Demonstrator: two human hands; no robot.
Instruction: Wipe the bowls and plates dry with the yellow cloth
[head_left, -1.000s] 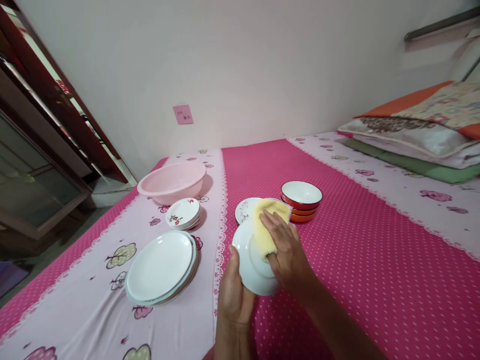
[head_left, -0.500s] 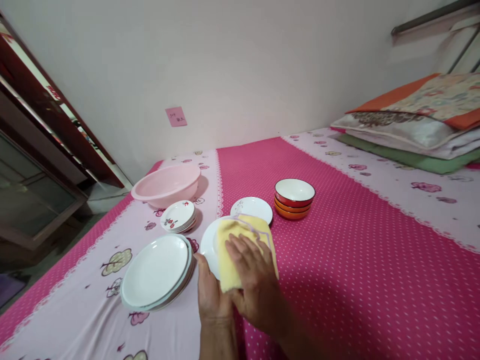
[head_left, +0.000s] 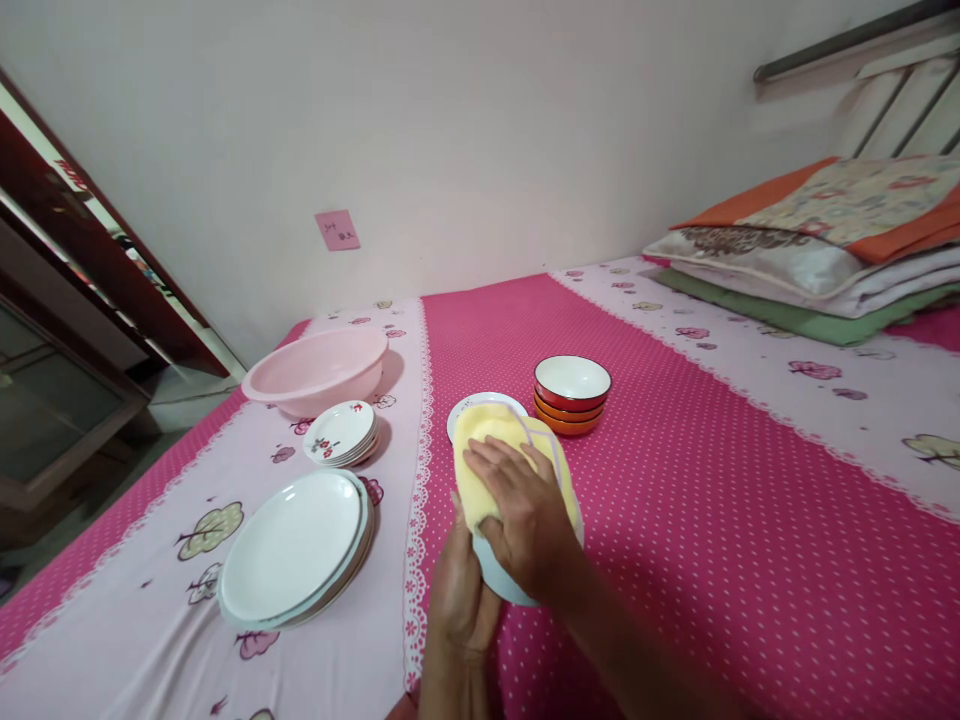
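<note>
My left hand (head_left: 459,598) grips the near edge of a white plate (head_left: 501,580), held just above the pink spotted bedsheet. My right hand (head_left: 525,515) presses a yellow cloth (head_left: 484,440) flat onto that plate, covering most of it. Just behind lies a small white patterned plate (head_left: 469,405), partly hidden by the cloth. A stack of red and orange bowls (head_left: 571,394) stands beyond it, to the right.
To the left lie a stack of large white plates (head_left: 294,548), a stack of small flowered saucers (head_left: 343,433) and a pink plastic basin (head_left: 315,369). Folded bedding (head_left: 817,250) is piled at the far right. A dark cabinet (head_left: 60,330) stands beyond the bed's left edge.
The plate and both hands shifted left, then back to the right and nearer me. The cloth slid across the plate's face and now covers more of it.
</note>
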